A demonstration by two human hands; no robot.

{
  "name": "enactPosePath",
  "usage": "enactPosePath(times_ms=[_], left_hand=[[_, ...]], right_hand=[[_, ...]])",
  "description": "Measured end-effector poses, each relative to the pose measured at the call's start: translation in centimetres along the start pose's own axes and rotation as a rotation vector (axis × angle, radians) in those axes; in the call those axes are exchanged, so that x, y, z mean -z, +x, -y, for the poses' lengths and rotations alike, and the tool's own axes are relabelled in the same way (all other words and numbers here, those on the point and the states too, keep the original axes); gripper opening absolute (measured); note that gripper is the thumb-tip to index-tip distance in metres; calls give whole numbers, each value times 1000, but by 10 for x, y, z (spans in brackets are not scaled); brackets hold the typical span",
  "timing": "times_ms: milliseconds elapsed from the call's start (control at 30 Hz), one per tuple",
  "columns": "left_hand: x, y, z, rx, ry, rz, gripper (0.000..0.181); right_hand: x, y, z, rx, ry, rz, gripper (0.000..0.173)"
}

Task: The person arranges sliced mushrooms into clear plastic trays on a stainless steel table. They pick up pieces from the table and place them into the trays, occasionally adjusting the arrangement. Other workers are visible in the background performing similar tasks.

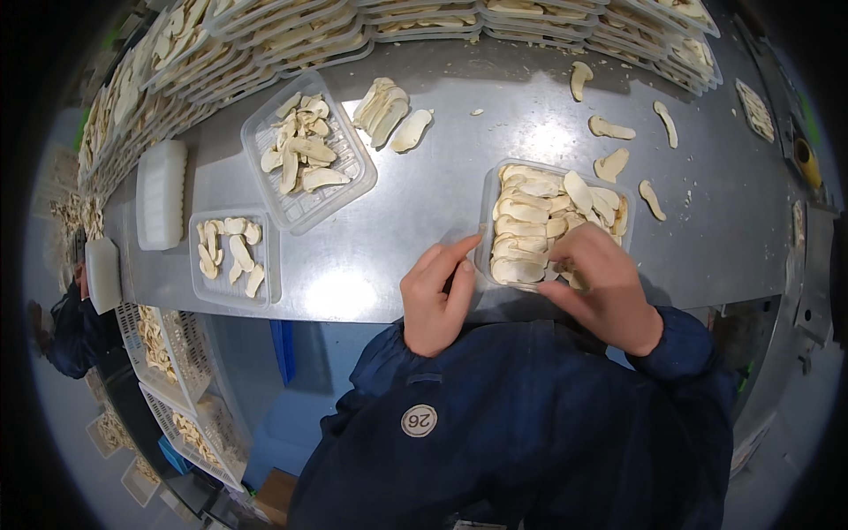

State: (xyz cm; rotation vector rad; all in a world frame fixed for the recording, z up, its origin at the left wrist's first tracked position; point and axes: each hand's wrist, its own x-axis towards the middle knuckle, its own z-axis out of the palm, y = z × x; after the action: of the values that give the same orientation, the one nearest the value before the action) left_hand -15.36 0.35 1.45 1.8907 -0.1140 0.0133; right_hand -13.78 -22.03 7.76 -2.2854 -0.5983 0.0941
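A clear plastic tray (487,255) stands near the table's front edge, packed with dried mushroom slices (523,212). On its left side the slices overlap in a neat column; towards the right they lie at mixed angles. My left hand (434,298) is at the tray's left side, index fingertip by the rim, thumb apart, holding nothing. Over the front right part of the tray my right hand (606,291) is bent down, thumb near the front rim. Its fingers hide the slices beneath, and whether they pinch a slice cannot be made out.
Loose slices (611,164) lie right of the tray. Left are a larger tray of slices (305,149), a smaller one (232,258), a slice bundle (382,111) and upturned trays (161,195). Stacked filled trays (424,26) line the back. Another person's sleeve (73,331) shows far left.
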Motion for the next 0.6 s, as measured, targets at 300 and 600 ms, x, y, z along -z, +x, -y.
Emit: enactPosePath(times_ms=[300,600], left_hand=[[-3,-9,2,122,-139,63,26],[-3,-9,-1,257,-192,94,26]], right_hand=[[4,-12,-24,-429,997,-28,35],[-1,-9,-26,-455,1128,-45,36]])
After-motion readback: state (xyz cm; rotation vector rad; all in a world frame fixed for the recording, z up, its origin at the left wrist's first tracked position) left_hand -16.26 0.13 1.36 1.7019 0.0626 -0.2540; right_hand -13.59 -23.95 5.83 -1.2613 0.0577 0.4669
